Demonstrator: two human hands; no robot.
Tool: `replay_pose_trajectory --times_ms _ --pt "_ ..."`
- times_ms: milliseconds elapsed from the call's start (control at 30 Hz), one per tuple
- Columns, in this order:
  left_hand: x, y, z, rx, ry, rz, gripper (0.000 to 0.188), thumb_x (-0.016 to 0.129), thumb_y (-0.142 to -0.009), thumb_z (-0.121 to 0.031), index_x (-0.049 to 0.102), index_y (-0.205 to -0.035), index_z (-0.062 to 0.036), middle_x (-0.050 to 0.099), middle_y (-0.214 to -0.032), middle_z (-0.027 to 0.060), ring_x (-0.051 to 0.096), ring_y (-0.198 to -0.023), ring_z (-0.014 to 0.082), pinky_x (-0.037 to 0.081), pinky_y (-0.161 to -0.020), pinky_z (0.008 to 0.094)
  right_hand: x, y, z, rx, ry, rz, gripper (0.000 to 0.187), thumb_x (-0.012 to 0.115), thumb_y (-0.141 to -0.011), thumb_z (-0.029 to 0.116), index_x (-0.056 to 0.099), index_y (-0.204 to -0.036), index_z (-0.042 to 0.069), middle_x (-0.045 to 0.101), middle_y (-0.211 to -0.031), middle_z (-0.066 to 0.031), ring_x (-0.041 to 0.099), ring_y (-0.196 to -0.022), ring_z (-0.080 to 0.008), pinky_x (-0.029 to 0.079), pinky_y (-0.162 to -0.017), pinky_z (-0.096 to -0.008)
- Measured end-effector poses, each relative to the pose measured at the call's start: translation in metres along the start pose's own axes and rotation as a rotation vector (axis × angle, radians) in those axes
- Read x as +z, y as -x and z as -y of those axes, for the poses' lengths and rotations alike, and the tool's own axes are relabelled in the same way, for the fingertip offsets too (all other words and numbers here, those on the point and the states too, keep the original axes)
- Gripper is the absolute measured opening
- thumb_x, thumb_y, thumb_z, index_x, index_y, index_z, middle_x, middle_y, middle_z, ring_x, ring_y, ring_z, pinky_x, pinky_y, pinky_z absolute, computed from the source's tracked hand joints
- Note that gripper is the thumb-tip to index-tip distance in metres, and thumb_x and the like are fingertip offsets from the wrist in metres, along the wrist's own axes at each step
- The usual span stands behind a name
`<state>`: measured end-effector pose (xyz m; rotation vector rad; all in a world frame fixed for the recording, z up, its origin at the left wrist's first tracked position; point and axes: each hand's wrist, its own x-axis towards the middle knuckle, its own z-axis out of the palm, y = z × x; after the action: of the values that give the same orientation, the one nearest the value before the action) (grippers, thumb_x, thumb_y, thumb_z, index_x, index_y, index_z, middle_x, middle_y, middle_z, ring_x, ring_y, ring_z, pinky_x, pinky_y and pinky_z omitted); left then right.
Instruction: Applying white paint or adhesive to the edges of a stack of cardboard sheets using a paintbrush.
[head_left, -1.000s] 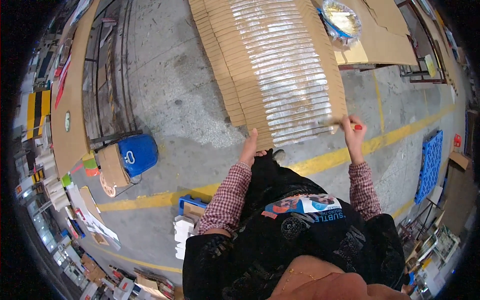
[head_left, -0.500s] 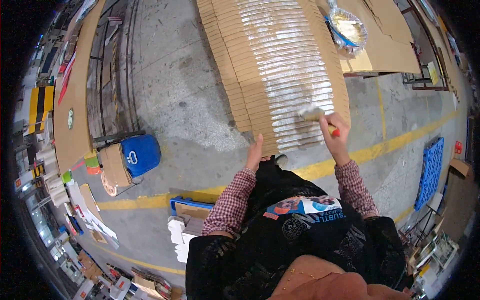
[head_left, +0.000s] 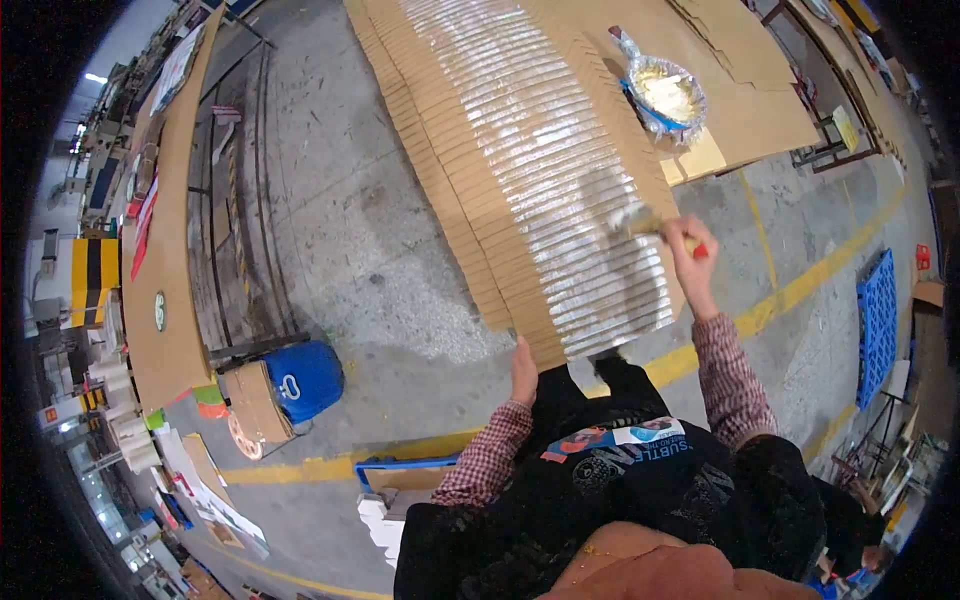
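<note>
My right hand (head_left: 690, 255) is closed round the handle of a flat paintbrush (head_left: 645, 222), whose handle end is red. The bristles are blurred and sit over a shiny, wet-looking white band (head_left: 565, 185) that runs along a row of overlapping brown cardboard sheets (head_left: 470, 235). At the near left corner of those sheets, my left hand (head_left: 524, 372) grips the edge. Its thumb lies along the edge, and its other fingers are mostly hidden. A plastic-wrapped bowl (head_left: 668, 97) of pale, creamy paste stands beyond the brush, to the right of the sheets.
A cardboard-covered table (head_left: 745, 70) supports the bowl. On the left stand a long cardboard-topped bench (head_left: 165, 250) and a blue drum (head_left: 303, 382) beside a carton (head_left: 252, 400). A blue pallet (head_left: 875, 330) is at right. Yellow lines cross the grey floor.
The view has shifted. My right hand has carried the brush farther from the near edge along the white band. My left hand stays at the sheets' near left corner.
</note>
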<state>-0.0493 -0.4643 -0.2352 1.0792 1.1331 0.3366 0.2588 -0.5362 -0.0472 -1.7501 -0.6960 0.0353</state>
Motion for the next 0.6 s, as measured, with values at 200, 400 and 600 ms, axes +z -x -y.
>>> replay_pose_trajectory --times_ms 200,400,600 --pt "-0.017 0.033 -0.019 0.078 -0.153 -0.204 0.040 0.035 -0.098 -0.031 0.056 -0.099 0.0031 0.059 -0.091 0.0102 0.057 -0.084 0.0180 0.044 -0.077 0.0316 0.016 -0.037 -0.051 -0.015 0.115 0.040 0.018 0.066 -0.081 0.012 0.061 -0.075 -0.004 0.061 -0.072 -0.0103 0.057 -0.068 -0.0163 0.044 -0.063 -0.0285" --pt "0.020 0.049 -0.115 0.384 -0.198 -0.509 0.030 0.041 -0.096 -0.022 0.057 -0.091 0.0022 0.060 -0.084 0.0096 0.057 -0.080 0.0164 0.044 -0.074 0.0293 -0.070 0.011 -0.042 0.199 0.115 0.221 0.017 0.066 -0.079 0.009 0.058 -0.071 -0.003 0.058 -0.068 -0.0085 0.054 -0.064 -0.0131 0.042 -0.057 -0.0263" --pt "0.176 0.007 -0.234 0.837 -0.291 -0.286 0.019 0.053 -0.091 -0.017 0.060 -0.090 0.0002 0.061 -0.081 0.0086 0.057 -0.082 0.0198 0.043 -0.075 0.0319 -0.198 -0.039 -0.038 0.022 -0.159 -0.011 0.010 0.055 -0.085 0.004 0.058 -0.078 -0.002 0.060 -0.084 -0.0086 0.055 -0.071 -0.0138 0.044 -0.064 -0.0249"
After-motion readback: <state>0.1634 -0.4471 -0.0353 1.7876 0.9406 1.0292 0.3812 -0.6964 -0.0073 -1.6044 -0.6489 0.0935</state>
